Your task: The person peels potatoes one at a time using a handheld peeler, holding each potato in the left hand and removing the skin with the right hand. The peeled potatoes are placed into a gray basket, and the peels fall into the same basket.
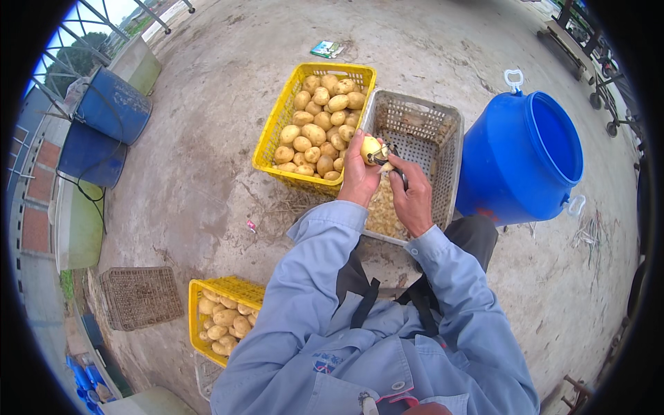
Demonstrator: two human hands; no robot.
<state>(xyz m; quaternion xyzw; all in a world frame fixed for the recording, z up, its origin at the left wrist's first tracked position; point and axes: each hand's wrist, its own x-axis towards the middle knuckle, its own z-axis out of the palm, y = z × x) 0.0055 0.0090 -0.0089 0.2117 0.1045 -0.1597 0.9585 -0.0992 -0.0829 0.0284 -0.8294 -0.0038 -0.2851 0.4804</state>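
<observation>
My left hand [361, 174] holds a partly peeled potato [370, 149] above the grey perforated plastic crate [455, 155]. In my right hand [413, 192] is a dark-handled peeler [385, 158], its head against the potato. A pale strip of peel [386, 167] hangs at the peeler. Peelings [383, 210] lie in the near part of the grey crate, partly hidden by my hands. Touching that crate on its left is a yellow plastic crate [263, 136] full of unpeeled potatoes [314, 134].
A large blue plastic drum [503, 155] stands open right of the grey crate. Another yellow crate [195, 316] with potatoes sits at lower left, beside a brown mesh crate [141, 298]. Blue barrels [115, 106] stand at far left. A green-white packet [327, 49] lies on the concrete.
</observation>
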